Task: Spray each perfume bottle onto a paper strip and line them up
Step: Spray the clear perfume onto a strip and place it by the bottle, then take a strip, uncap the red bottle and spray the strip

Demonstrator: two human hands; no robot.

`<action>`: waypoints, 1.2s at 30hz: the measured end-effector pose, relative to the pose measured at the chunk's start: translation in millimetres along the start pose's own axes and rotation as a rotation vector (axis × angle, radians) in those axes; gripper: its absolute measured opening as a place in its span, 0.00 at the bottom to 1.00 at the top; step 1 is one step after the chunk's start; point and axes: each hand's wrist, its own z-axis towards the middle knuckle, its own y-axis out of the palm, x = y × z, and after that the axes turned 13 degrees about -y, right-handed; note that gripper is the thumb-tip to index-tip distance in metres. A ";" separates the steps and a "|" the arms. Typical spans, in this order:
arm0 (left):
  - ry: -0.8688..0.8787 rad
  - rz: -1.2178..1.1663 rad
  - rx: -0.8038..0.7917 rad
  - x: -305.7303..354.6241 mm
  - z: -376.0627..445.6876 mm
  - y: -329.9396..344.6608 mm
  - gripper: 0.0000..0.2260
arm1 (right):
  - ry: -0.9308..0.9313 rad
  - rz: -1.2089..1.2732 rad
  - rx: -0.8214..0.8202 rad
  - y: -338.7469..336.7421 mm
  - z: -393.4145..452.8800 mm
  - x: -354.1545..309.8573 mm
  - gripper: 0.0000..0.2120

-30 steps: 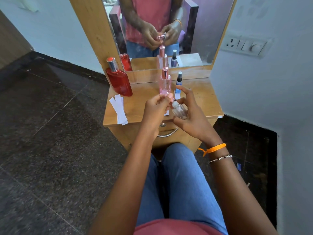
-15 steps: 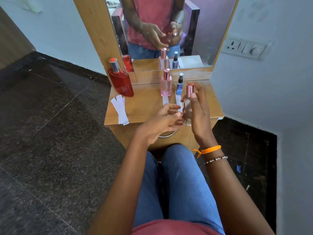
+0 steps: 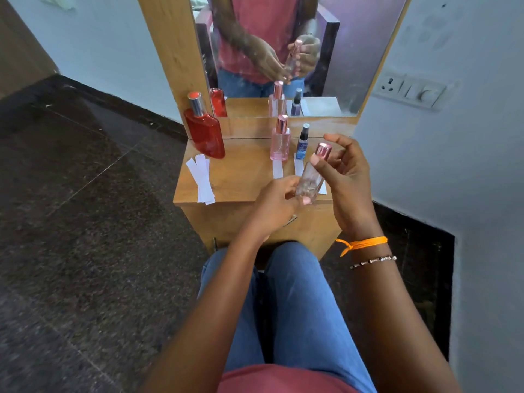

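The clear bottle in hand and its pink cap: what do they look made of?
The clear bottle looks like thick glass, though clear plastic is possible: the tabletop shows through its faceted, glossy walls. Its pink cap looks like polished metal or metallised plastic, given its mirror-like sheen.

You have four perfume bottles in front of you — a red bottle (image 3: 204,135) far left, a pink bottle (image 3: 280,140) and a small dark-blue bottle (image 3: 302,142) at the far middle, and one clear bottle (image 3: 311,177) with a pink cap up off the table. Paper strips: a loose stack of blank strips (image 3: 202,179) at the left — count unclear — plus one strip (image 3: 278,169) near the pink bottle, one strip (image 3: 298,168) near the blue.
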 end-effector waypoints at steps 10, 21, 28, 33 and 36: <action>-0.054 -0.069 0.004 -1.7 5.0 0.0 0.21 | 0.093 -0.093 -0.241 -26.9 -2.0 12.7 0.23; -0.053 -0.106 0.227 -5.3 7.5 -17.2 0.08 | -0.022 -0.364 0.004 -24.1 61.9 46.8 0.16; -0.054 -0.121 0.254 -12.7 12.4 -21.6 0.09 | 0.001 -0.464 -0.071 -21.0 65.8 68.6 0.15; -0.043 -0.109 0.242 -14.4 10.2 -22.7 0.09 | 0.024 -0.455 -0.044 -20.6 54.4 64.0 0.25; -0.035 -0.068 0.300 -15.7 6.9 -37.7 0.10 | -0.077 -0.513 0.168 -9.0 29.5 56.0 0.19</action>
